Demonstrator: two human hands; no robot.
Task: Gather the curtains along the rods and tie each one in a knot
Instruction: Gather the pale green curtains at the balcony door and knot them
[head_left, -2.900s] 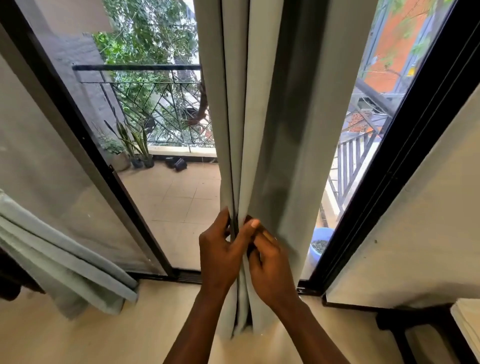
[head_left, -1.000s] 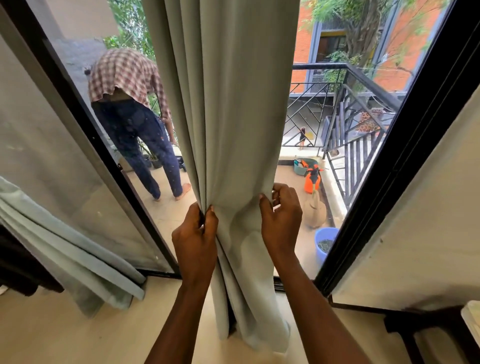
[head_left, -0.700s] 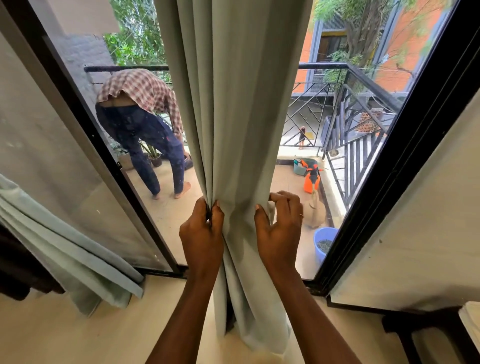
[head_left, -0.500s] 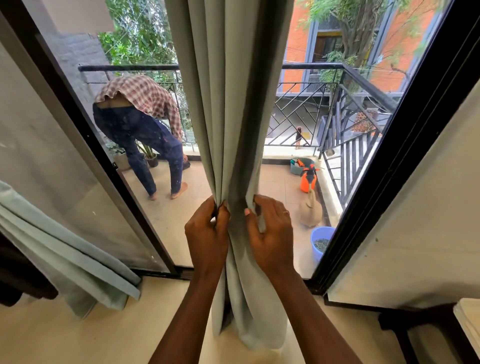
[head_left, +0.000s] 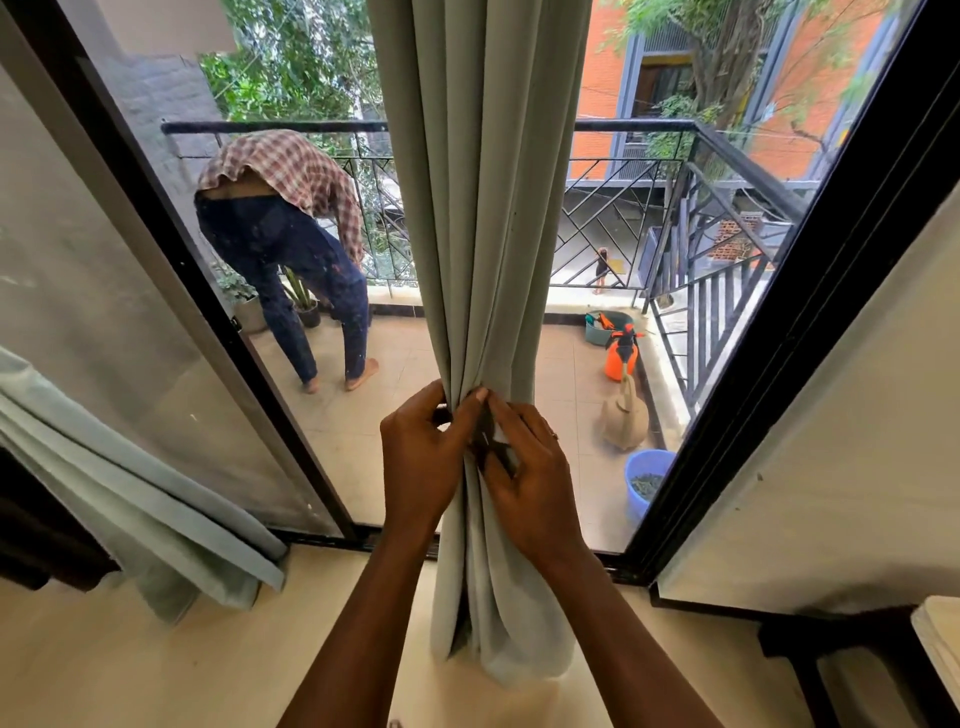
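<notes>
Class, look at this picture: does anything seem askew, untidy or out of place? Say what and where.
The second curtain at the left slants across the glass instead of hanging straight. The curtain pinched by the left hand and right hand bunches on the floor at its hem.

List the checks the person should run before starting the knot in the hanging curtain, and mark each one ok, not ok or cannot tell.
1. Curtain bunched into one bundle at the grip: ok.
2. Left hand pinches the folds: ok.
3. Right hand holds the folds from the other side: ok.
4. Loose length below the hands for a knot: ok, the cloth reaches the floor.
5. Top gathered along the rod: cannot tell, the rod is out of view.
6. Knot tied: not ok, none in the cloth yet.
</notes>
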